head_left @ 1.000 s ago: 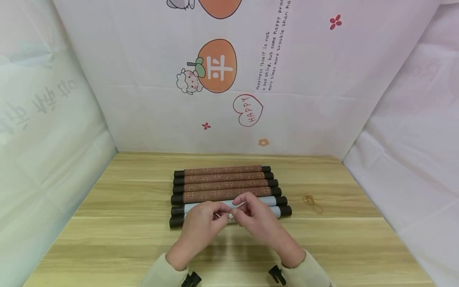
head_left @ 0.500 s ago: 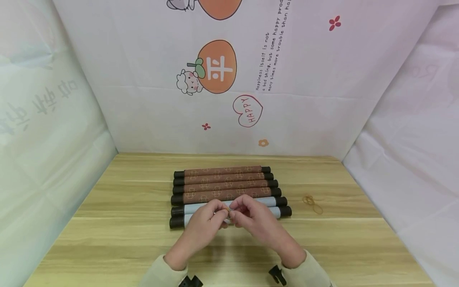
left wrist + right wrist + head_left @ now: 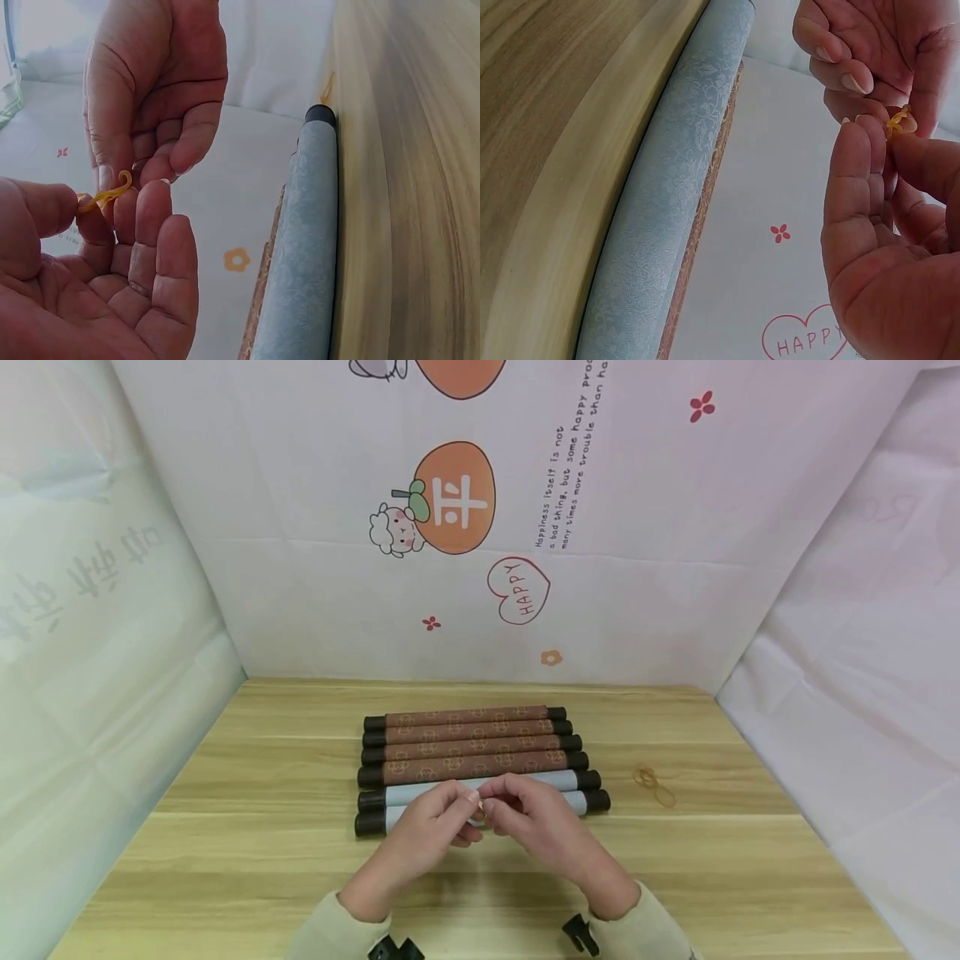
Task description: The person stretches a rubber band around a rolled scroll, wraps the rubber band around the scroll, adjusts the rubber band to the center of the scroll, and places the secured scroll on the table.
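Observation:
Over the nearer of two pale blue scrolls, both hands meet at their fingertips around a thin yellow rubber band. My left hand pinches one part of it between thumb and forefinger, the other fingers loosely bent. Opposite, my right hand has its thumb and forefinger together on the same band. The band looks bunched, a small curled loop sticking out in the left wrist view. Most of it is hidden by the fingertips in the head view. The scroll has black end knobs.
Behind the blue scrolls lie several brown patterned scrolls, side by side in a row. More yellow rubber bands lie loose on the wooden table to the right. A white printed cloth stands at the back and both sides.
My left fingers have shifted their hold, the thumb now lying closer to the right fingertips. My right forefinger has come down a little. Scrolls and loose bands have stayed in place.

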`<state>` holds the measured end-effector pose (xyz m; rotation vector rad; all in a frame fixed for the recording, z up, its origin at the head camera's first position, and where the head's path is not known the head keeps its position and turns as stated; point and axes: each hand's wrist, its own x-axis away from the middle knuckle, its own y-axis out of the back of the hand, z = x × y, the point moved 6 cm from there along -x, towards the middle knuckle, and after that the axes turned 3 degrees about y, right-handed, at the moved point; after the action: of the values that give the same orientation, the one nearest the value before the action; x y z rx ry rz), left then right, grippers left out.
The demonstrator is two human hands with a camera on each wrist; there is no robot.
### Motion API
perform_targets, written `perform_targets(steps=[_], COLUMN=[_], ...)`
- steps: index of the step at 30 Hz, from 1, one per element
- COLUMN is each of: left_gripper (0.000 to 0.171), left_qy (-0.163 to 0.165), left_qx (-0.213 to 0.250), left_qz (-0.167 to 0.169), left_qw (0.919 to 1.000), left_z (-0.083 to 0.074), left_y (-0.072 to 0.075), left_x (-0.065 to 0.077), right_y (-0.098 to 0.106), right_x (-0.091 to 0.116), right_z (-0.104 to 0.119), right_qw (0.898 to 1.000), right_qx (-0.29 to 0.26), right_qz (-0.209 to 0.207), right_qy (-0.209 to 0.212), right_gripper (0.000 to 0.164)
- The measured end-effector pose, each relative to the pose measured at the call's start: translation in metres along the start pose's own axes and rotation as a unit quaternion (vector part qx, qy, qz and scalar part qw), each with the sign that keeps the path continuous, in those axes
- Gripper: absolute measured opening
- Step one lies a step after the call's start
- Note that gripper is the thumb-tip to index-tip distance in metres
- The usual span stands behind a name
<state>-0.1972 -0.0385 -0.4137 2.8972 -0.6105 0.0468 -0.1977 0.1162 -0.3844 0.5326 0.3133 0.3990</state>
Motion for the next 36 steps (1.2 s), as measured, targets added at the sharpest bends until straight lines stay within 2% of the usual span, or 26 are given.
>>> perform_targets(steps=[8,14,20,24,29,36], left_gripper=[0.039,0.034,0.032,0.03,0.024,0.017], left_qy=[0.012,0.009,0.001,-0.004,-0.01,-0.034], left_qx=[0.011,0.022,0.026,0.032,0.067,0.123], left_qz=[-0.013,-0.033,-0.057,-0.074,-0.107,-0.137], left_qw=[0.9998,0.9992,0.998,0.9967,0.9919,0.9823], left_z=[0.004,0.005,0.004,0.003,0.002,-0.002], left_y=[0.001,0.003,0.005,0.008,0.011,0.012], left_x=[-0.001,-0.001,0.0,0.001,0.002,0.002], right_y=[0.001,0.002,0.003,0.004,0.005,0.003], right_x=[0.001,0.001,0.0,0.0,0.001,0.0], right_z=[-0.003,-0.004,-0.005,-0.005,-0.005,-0.005], right_qw=[0.999,0.996,0.994,0.995,0.996,0.998], right_qx=[-0.029,-0.066,-0.081,-0.076,-0.058,-0.036], right_qz=[-0.024,-0.041,-0.047,-0.047,-0.048,-0.045], right_qy=[-0.019,-0.044,-0.049,-0.046,-0.05,-0.037], right_gripper=[0.017,0.018,0.019,0.022,0.024,0.013])
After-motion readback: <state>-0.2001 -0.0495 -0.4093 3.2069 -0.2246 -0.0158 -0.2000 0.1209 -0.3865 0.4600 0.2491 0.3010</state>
